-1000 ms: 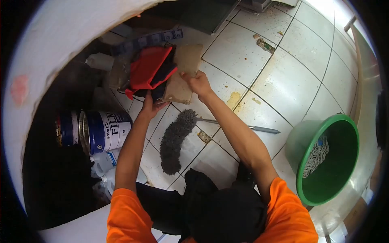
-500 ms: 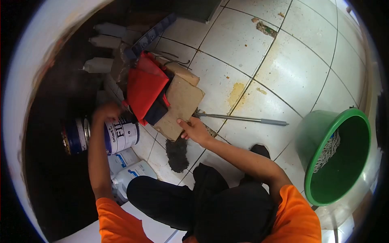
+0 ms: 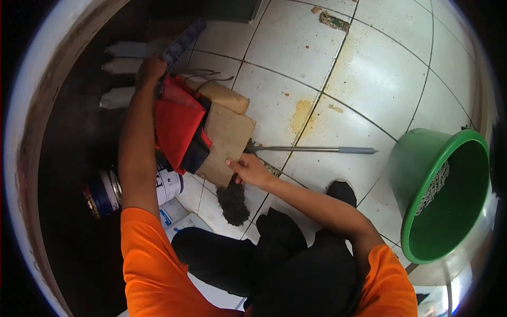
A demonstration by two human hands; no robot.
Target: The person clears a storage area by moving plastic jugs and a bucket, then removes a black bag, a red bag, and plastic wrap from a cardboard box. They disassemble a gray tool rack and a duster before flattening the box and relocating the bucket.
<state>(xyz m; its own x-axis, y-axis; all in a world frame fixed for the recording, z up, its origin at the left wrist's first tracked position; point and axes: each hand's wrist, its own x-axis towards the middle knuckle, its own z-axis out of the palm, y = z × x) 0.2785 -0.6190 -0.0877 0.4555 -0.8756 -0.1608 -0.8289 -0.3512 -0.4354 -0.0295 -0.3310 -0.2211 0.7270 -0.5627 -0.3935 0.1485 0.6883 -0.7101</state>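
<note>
My right hand (image 3: 250, 170) pinches the lower edge of a flat piece of brown cardboard (image 3: 226, 136), thumb on top. Beside the cardboard lie a red cloth or bag (image 3: 177, 122) and a black piece (image 3: 194, 156). Past the red item, my left hand (image 3: 153, 70) reaches to the near end of a long blue printed strip or box (image 3: 184, 42); its fingertips are too dark to make out. A dark fuzzy duster head (image 3: 232, 203) sits under the cardboard's lower edge.
A green bucket (image 3: 453, 198) with a grey stringy bundle (image 3: 434, 187) stands at right. A metal rod with grey handle (image 3: 356, 150) lies on the tiles. Paint cans (image 3: 168, 185), pale jugs (image 3: 170, 211) and several pale bottles (image 3: 117, 98) are at left.
My left hand has moved forward from beside the paint can to the blue strip's near end. My right hand still holds the cardboard. The view has shifted slightly.
</note>
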